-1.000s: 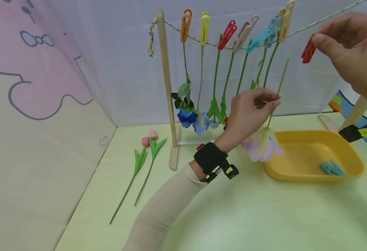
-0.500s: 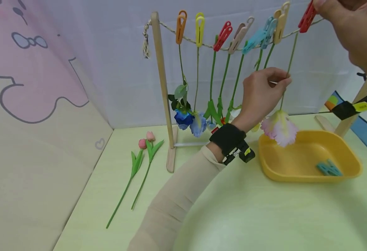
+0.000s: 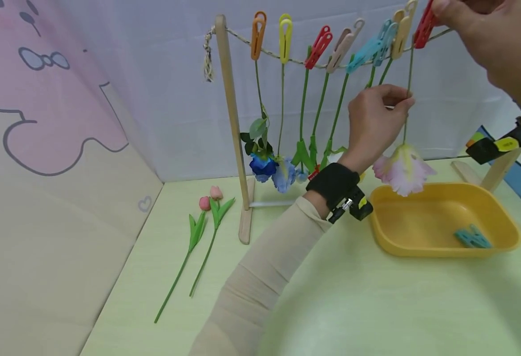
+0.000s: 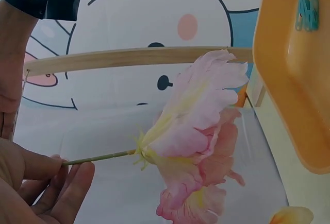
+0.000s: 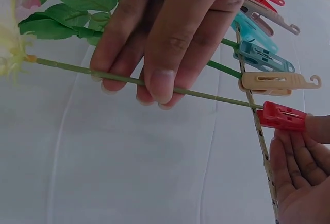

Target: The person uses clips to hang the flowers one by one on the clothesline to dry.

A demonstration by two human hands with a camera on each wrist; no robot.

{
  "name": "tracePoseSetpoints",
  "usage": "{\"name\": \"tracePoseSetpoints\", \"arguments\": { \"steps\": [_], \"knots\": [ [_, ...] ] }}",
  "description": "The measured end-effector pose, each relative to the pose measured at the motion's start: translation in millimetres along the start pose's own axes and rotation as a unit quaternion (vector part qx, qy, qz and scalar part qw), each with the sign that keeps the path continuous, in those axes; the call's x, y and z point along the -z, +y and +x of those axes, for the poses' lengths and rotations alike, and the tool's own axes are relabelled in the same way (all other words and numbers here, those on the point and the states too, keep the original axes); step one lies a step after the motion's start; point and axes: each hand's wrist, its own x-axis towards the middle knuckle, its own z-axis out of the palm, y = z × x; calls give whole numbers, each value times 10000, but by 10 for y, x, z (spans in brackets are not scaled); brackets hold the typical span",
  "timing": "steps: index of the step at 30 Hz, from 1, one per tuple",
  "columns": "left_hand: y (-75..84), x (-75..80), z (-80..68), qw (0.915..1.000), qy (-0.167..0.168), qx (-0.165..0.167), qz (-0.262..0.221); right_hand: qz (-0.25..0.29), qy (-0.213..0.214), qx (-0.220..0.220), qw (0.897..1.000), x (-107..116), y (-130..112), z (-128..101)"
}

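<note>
Grip status first: the left hand pinches the green stem of a pink flower between thumb and fingertips, fingers curled round it. The right hand squeezes a red peg between thumb and fingers at the top right.

Left to right:

1. Two pink tulips lie flat on the table, just left of the wooden post, apart from both hands.
2. The post stands upright and carries a cord running rightward. Orange, yellow, red, beige, blue and tan pegs sit on the cord in a row, each appearing to clamp a stem so its bloom hangs head down. Blue blooms cluster low beside the post.
3. The left hand holds the pink flower's stem about midway, near vertical, bloom downward. Judged purpose: to keep the stem steady with its upper end against the cord.
4. The red peg is at the cord, right of the tan peg; the right-wrist view shows the stem's end reaching its nose. Whether the peg has fully closed on stem and cord cannot be told.
5. The pink bloom hangs over the left rim of a yellow tray, not touching it. A blue peg lies inside the tray, near its right end.
6. A second wooden post shows behind the tray, partly hidden by the right wrist strap.
</note>
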Motion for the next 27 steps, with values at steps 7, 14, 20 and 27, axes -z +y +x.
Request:
{"name": "tracePoseSetpoints", "arguments": {
  "steps": [7,14,20,27],
  "knots": [
    [19,-12,13,9999,-8,105,-120,-261,-4,311,9992,-63,-33,-54],
    [19,-32,19,9997,31,171,-177,-683,52,506,9964,-86,-18,-73],
    [-39,4,-2,9999,42,91,-113,-666,82,672,9955,-126,17,-61],
    [-100,47,-35,9999,17,-99,126,-770,157,1030,9916,-147,26,-73]
  ]
}}
